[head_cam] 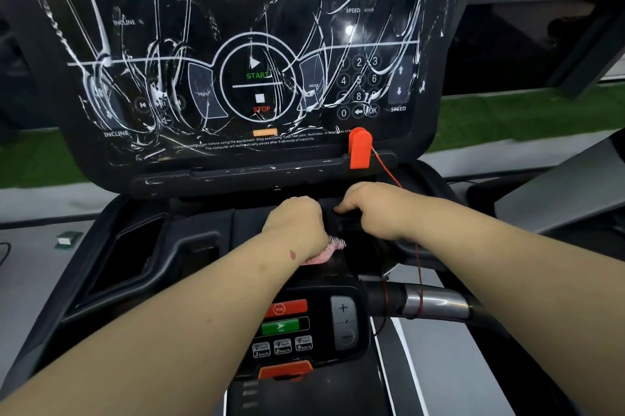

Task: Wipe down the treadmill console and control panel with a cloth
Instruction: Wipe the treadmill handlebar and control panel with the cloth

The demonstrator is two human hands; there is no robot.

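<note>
The black treadmill console (250, 53) fills the upper view, its screen streaked with white foam lines around the START and STOP marks. Below it, my left hand (296, 226) grips a pink patterned cloth (329, 250) against the black ledge under the screen; most of the cloth is hidden beneath the hand. My right hand (370, 209) lies just to its right with fingers curled down onto the same ledge, and what they hold is hidden. The lower control panel (304, 324), with red stop and green go buttons, sits beneath my forearms.
A red safety key (360, 148) clips at the console's lower right, and its red cord (418, 266) runs down to the chrome handlebar (436, 304). A recessed black cup holder (132, 250) lies at left. Green turf (527, 114) shows beyond the machine.
</note>
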